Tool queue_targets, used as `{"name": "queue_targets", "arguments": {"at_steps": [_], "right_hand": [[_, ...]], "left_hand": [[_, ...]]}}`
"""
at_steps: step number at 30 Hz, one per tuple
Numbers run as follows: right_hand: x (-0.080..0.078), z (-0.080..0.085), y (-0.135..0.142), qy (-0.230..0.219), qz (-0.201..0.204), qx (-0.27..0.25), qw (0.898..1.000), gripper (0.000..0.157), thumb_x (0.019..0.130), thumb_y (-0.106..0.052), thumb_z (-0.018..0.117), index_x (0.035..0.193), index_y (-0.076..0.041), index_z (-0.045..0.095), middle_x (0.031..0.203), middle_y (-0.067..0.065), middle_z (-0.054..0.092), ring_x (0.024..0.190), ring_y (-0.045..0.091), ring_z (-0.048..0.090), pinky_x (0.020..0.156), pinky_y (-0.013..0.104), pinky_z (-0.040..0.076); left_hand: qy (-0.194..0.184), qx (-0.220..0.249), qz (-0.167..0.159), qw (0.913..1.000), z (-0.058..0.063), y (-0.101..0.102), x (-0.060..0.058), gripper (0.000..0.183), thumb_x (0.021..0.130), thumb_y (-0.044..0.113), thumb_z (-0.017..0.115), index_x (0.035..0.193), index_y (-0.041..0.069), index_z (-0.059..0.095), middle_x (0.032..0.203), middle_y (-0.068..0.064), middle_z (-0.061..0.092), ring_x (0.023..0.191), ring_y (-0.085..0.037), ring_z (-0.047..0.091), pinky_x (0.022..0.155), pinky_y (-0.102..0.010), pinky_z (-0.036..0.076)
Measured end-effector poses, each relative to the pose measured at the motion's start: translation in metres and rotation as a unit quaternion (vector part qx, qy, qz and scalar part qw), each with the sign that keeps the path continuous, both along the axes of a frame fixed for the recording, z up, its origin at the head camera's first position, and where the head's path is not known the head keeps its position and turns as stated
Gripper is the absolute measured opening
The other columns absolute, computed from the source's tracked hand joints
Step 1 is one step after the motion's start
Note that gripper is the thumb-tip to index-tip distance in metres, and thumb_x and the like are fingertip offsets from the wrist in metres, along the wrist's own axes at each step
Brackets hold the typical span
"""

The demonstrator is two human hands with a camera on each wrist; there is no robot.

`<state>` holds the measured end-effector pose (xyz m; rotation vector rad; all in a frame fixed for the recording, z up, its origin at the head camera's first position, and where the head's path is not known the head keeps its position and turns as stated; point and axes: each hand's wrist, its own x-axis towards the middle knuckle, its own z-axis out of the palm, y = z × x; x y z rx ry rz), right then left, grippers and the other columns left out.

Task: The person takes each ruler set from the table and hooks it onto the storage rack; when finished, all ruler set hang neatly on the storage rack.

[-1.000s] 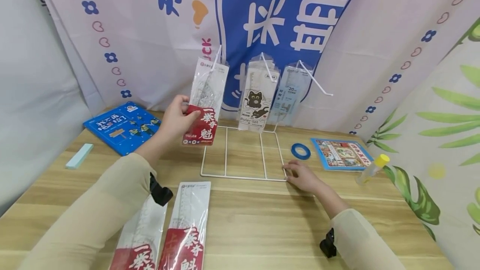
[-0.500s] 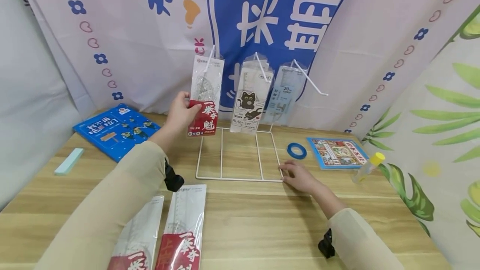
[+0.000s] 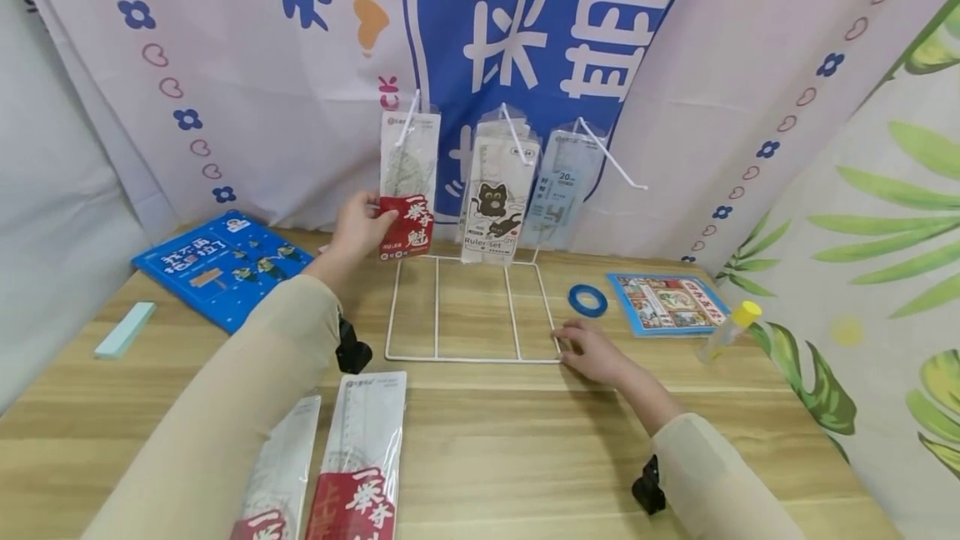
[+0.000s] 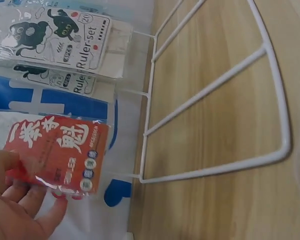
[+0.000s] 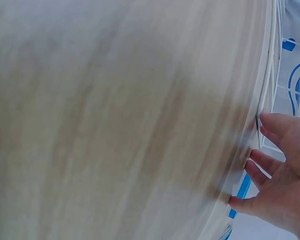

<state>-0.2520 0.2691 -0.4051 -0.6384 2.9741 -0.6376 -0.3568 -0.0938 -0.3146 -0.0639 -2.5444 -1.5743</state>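
My left hand [image 3: 363,227] pinches the red lower part of a packaged ruler set [image 3: 407,182]. The package hangs at the left hook of a white wire rack [image 3: 472,360]; thumb and fingers show at its edge in the left wrist view. Down at the rack's right front corner, my right hand [image 3: 592,352] holds the wire between thumb and finger, other fingertips on the table. Ruler sets with black cats [image 3: 495,207] hang from the middle hook, and a pale blue package [image 3: 564,190] from the right one. Two more red-and-white ruler sets [image 3: 356,448] lie at the front.
To the left are a blue book [image 3: 225,265] and a pale green bar [image 3: 125,330]. A blue tape roll [image 3: 587,300], a picture booklet [image 3: 667,304] and a yellow-capped glue stick [image 3: 730,330] lie or stand at right. A printed curtain [image 3: 300,107] hangs close behind the rack.
The hanging ruler set, tilted a second ago, now hangs straighter, with my left hand still on it. The head view has shifted slightly. My right hand keeps its place at the rack corner.
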Motion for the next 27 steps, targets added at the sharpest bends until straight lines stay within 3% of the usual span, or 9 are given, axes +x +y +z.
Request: {"name": "queue_targets", "arguments": {"at_steps": [7, 12, 17, 22, 25, 27], "right_hand": [[0.0, 0.001, 0.0, 0.003, 0.002, 0.003, 1.0, 0.037, 0.084, -0.006, 0.061, 0.118, 0.004, 0.055, 0.124, 0.032, 0.042, 0.114, 0.048, 0.038, 0.096, 0.057, 0.03], [0.001, 0.0, -0.001, 0.002, 0.006, 0.003, 1.0, 0.037, 0.083, -0.006, 0.061, 0.118, 0.005, 0.055, 0.124, 0.032, 0.042, 0.114, 0.048, 0.038, 0.096, 0.058, 0.03], [0.001, 0.001, -0.002, 0.003, 0.012, 0.004, 1.0, 0.037, 0.084, -0.007, 0.061, 0.118, 0.005, 0.054, 0.124, 0.033, 0.042, 0.113, 0.049, 0.038, 0.095, 0.058, 0.03], [0.0, 0.004, 0.001, 0.002, 0.015, 0.002, 1.0, 0.037, 0.084, -0.006, 0.06, 0.118, 0.006, 0.054, 0.124, 0.033, 0.041, 0.114, 0.049, 0.037, 0.096, 0.058, 0.03], [0.0, 0.004, 0.0, 0.002, 0.014, 0.001, 1.0, 0.037, 0.083, -0.005, 0.06, 0.118, 0.007, 0.054, 0.123, 0.034, 0.041, 0.114, 0.049, 0.037, 0.096, 0.058, 0.029], [0.0, 0.004, -0.001, 0.002, 0.014, 0.0, 1.0, 0.037, 0.083, -0.004, 0.06, 0.118, 0.007, 0.054, 0.123, 0.034, 0.041, 0.114, 0.049, 0.037, 0.097, 0.058, 0.029]], "left_hand": [[-0.035, -0.027, -0.035, 0.9984, -0.02, -0.026, 0.012, 0.039, 0.089, 0.013, 0.053, 0.12, -0.008, 0.042, 0.119, -0.026, 0.049, 0.111, -0.036, 0.046, 0.092, -0.043, 0.041], [-0.049, -0.099, -0.074, 0.9912, -0.034, -0.049, 0.037, 0.036, 0.088, 0.015, 0.055, 0.115, -0.007, 0.046, 0.116, -0.025, 0.051, 0.11, -0.037, 0.046, 0.094, -0.046, 0.037], [-0.089, -0.163, -0.138, 0.9729, -0.039, -0.072, 0.084, 0.042, 0.09, 0.028, 0.054, 0.117, -0.004, 0.048, 0.115, -0.023, 0.052, 0.107, -0.038, 0.048, 0.087, -0.047, 0.043], [-0.081, -0.242, -0.182, 0.9494, -0.043, -0.085, 0.141, 0.031, 0.086, 0.026, 0.061, 0.101, 0.0, 0.057, 0.089, -0.009, 0.059, 0.079, -0.023, 0.054, 0.065, -0.033, 0.05], [-0.09, -0.316, -0.179, 0.9274, -0.044, -0.087, 0.175, 0.031, 0.081, 0.034, 0.065, 0.093, 0.005, 0.059, 0.077, -0.001, 0.055, 0.067, -0.015, 0.049, 0.056, -0.028, 0.047], [-0.105, -0.374, -0.167, 0.906, -0.044, -0.086, 0.196, 0.042, 0.077, 0.046, 0.065, 0.093, 0.007, 0.059, 0.078, -0.002, 0.056, 0.066, -0.016, 0.05, 0.056, -0.032, 0.048]]}}
